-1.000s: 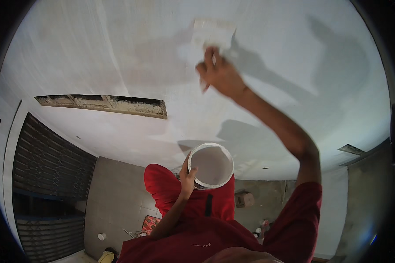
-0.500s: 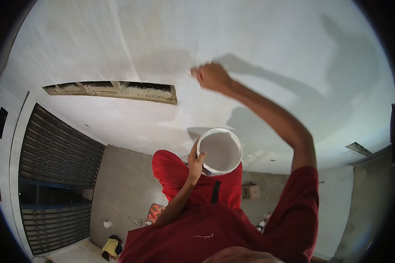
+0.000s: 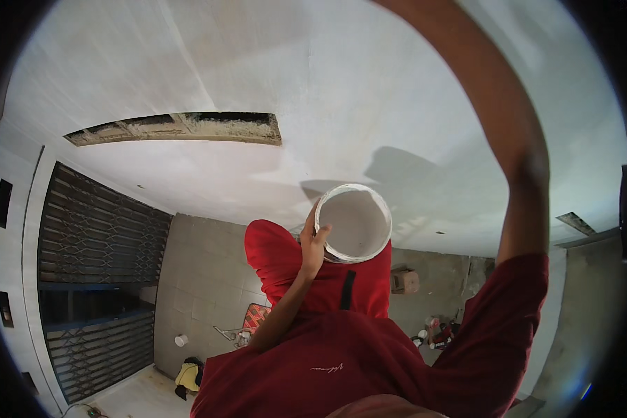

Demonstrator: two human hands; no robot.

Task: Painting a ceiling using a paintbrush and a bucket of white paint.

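Note:
My left hand (image 3: 314,245) grips the side of a white bucket (image 3: 348,258), its thumb lying over the rim. The bucket is held in front of my red-clad legs, close to the wall, and its mouth faces up. Inside it looks pale grey-white; I cannot tell how much is in it. My right arm (image 3: 498,90) reaches up along the white wall (image 3: 369,76) and leaves the view at the top edge. The right hand, and anything in it, is out of sight.
A long slot (image 3: 188,129) with rough edges opens in the wall at left. Below stand a folding metal gate (image 3: 101,230), a cardboard box (image 3: 405,281), a small white cup (image 3: 181,340) and cluttered items (image 3: 435,333). A person in yellow (image 3: 188,376) is at the lower left.
My right hand, over the wall near the slot before, has risen out past the top edge. My left hand still holds the bucket, slightly higher in view.

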